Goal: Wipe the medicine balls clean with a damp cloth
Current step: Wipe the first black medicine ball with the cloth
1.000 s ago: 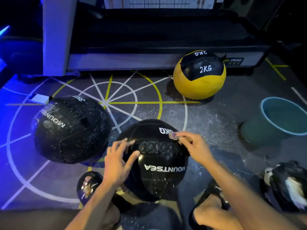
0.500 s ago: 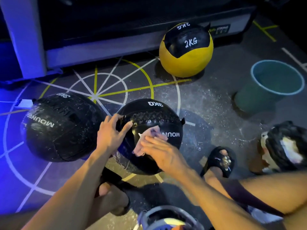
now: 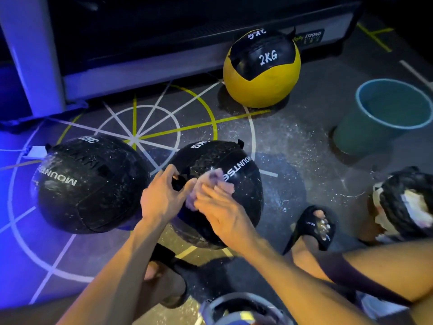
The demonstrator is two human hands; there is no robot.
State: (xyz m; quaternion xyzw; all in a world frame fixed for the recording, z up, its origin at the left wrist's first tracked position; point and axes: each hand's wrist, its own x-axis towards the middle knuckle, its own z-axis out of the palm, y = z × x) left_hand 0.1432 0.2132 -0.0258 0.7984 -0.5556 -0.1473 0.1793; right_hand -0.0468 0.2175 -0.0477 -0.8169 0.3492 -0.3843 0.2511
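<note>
A black 3KG medicine ball [image 3: 243, 184] sits on the floor in front of me. My right hand [image 3: 222, 212] presses a pale pink cloth [image 3: 216, 178] flat against the ball's top. On the ball's left side my left hand [image 3: 161, 195] grips a small black strap loop. A second black medicine ball [image 3: 89, 184] lies just to the left, dusty with white specks. A yellow and black 2KG ball [image 3: 262, 73] rests farther back against the machine base.
A teal bucket [image 3: 360, 132] stands at the right. A black bag [image 3: 412, 205] with something white in it lies at the far right. My feet in black sandals [image 3: 314, 228] flank the ball. A grey machine base [image 3: 150, 73] runs along the back.
My right hand has slid the cloth from the ball's front up toward its top, beside the left hand. The ball has turned, its lettering now running up the right side.
</note>
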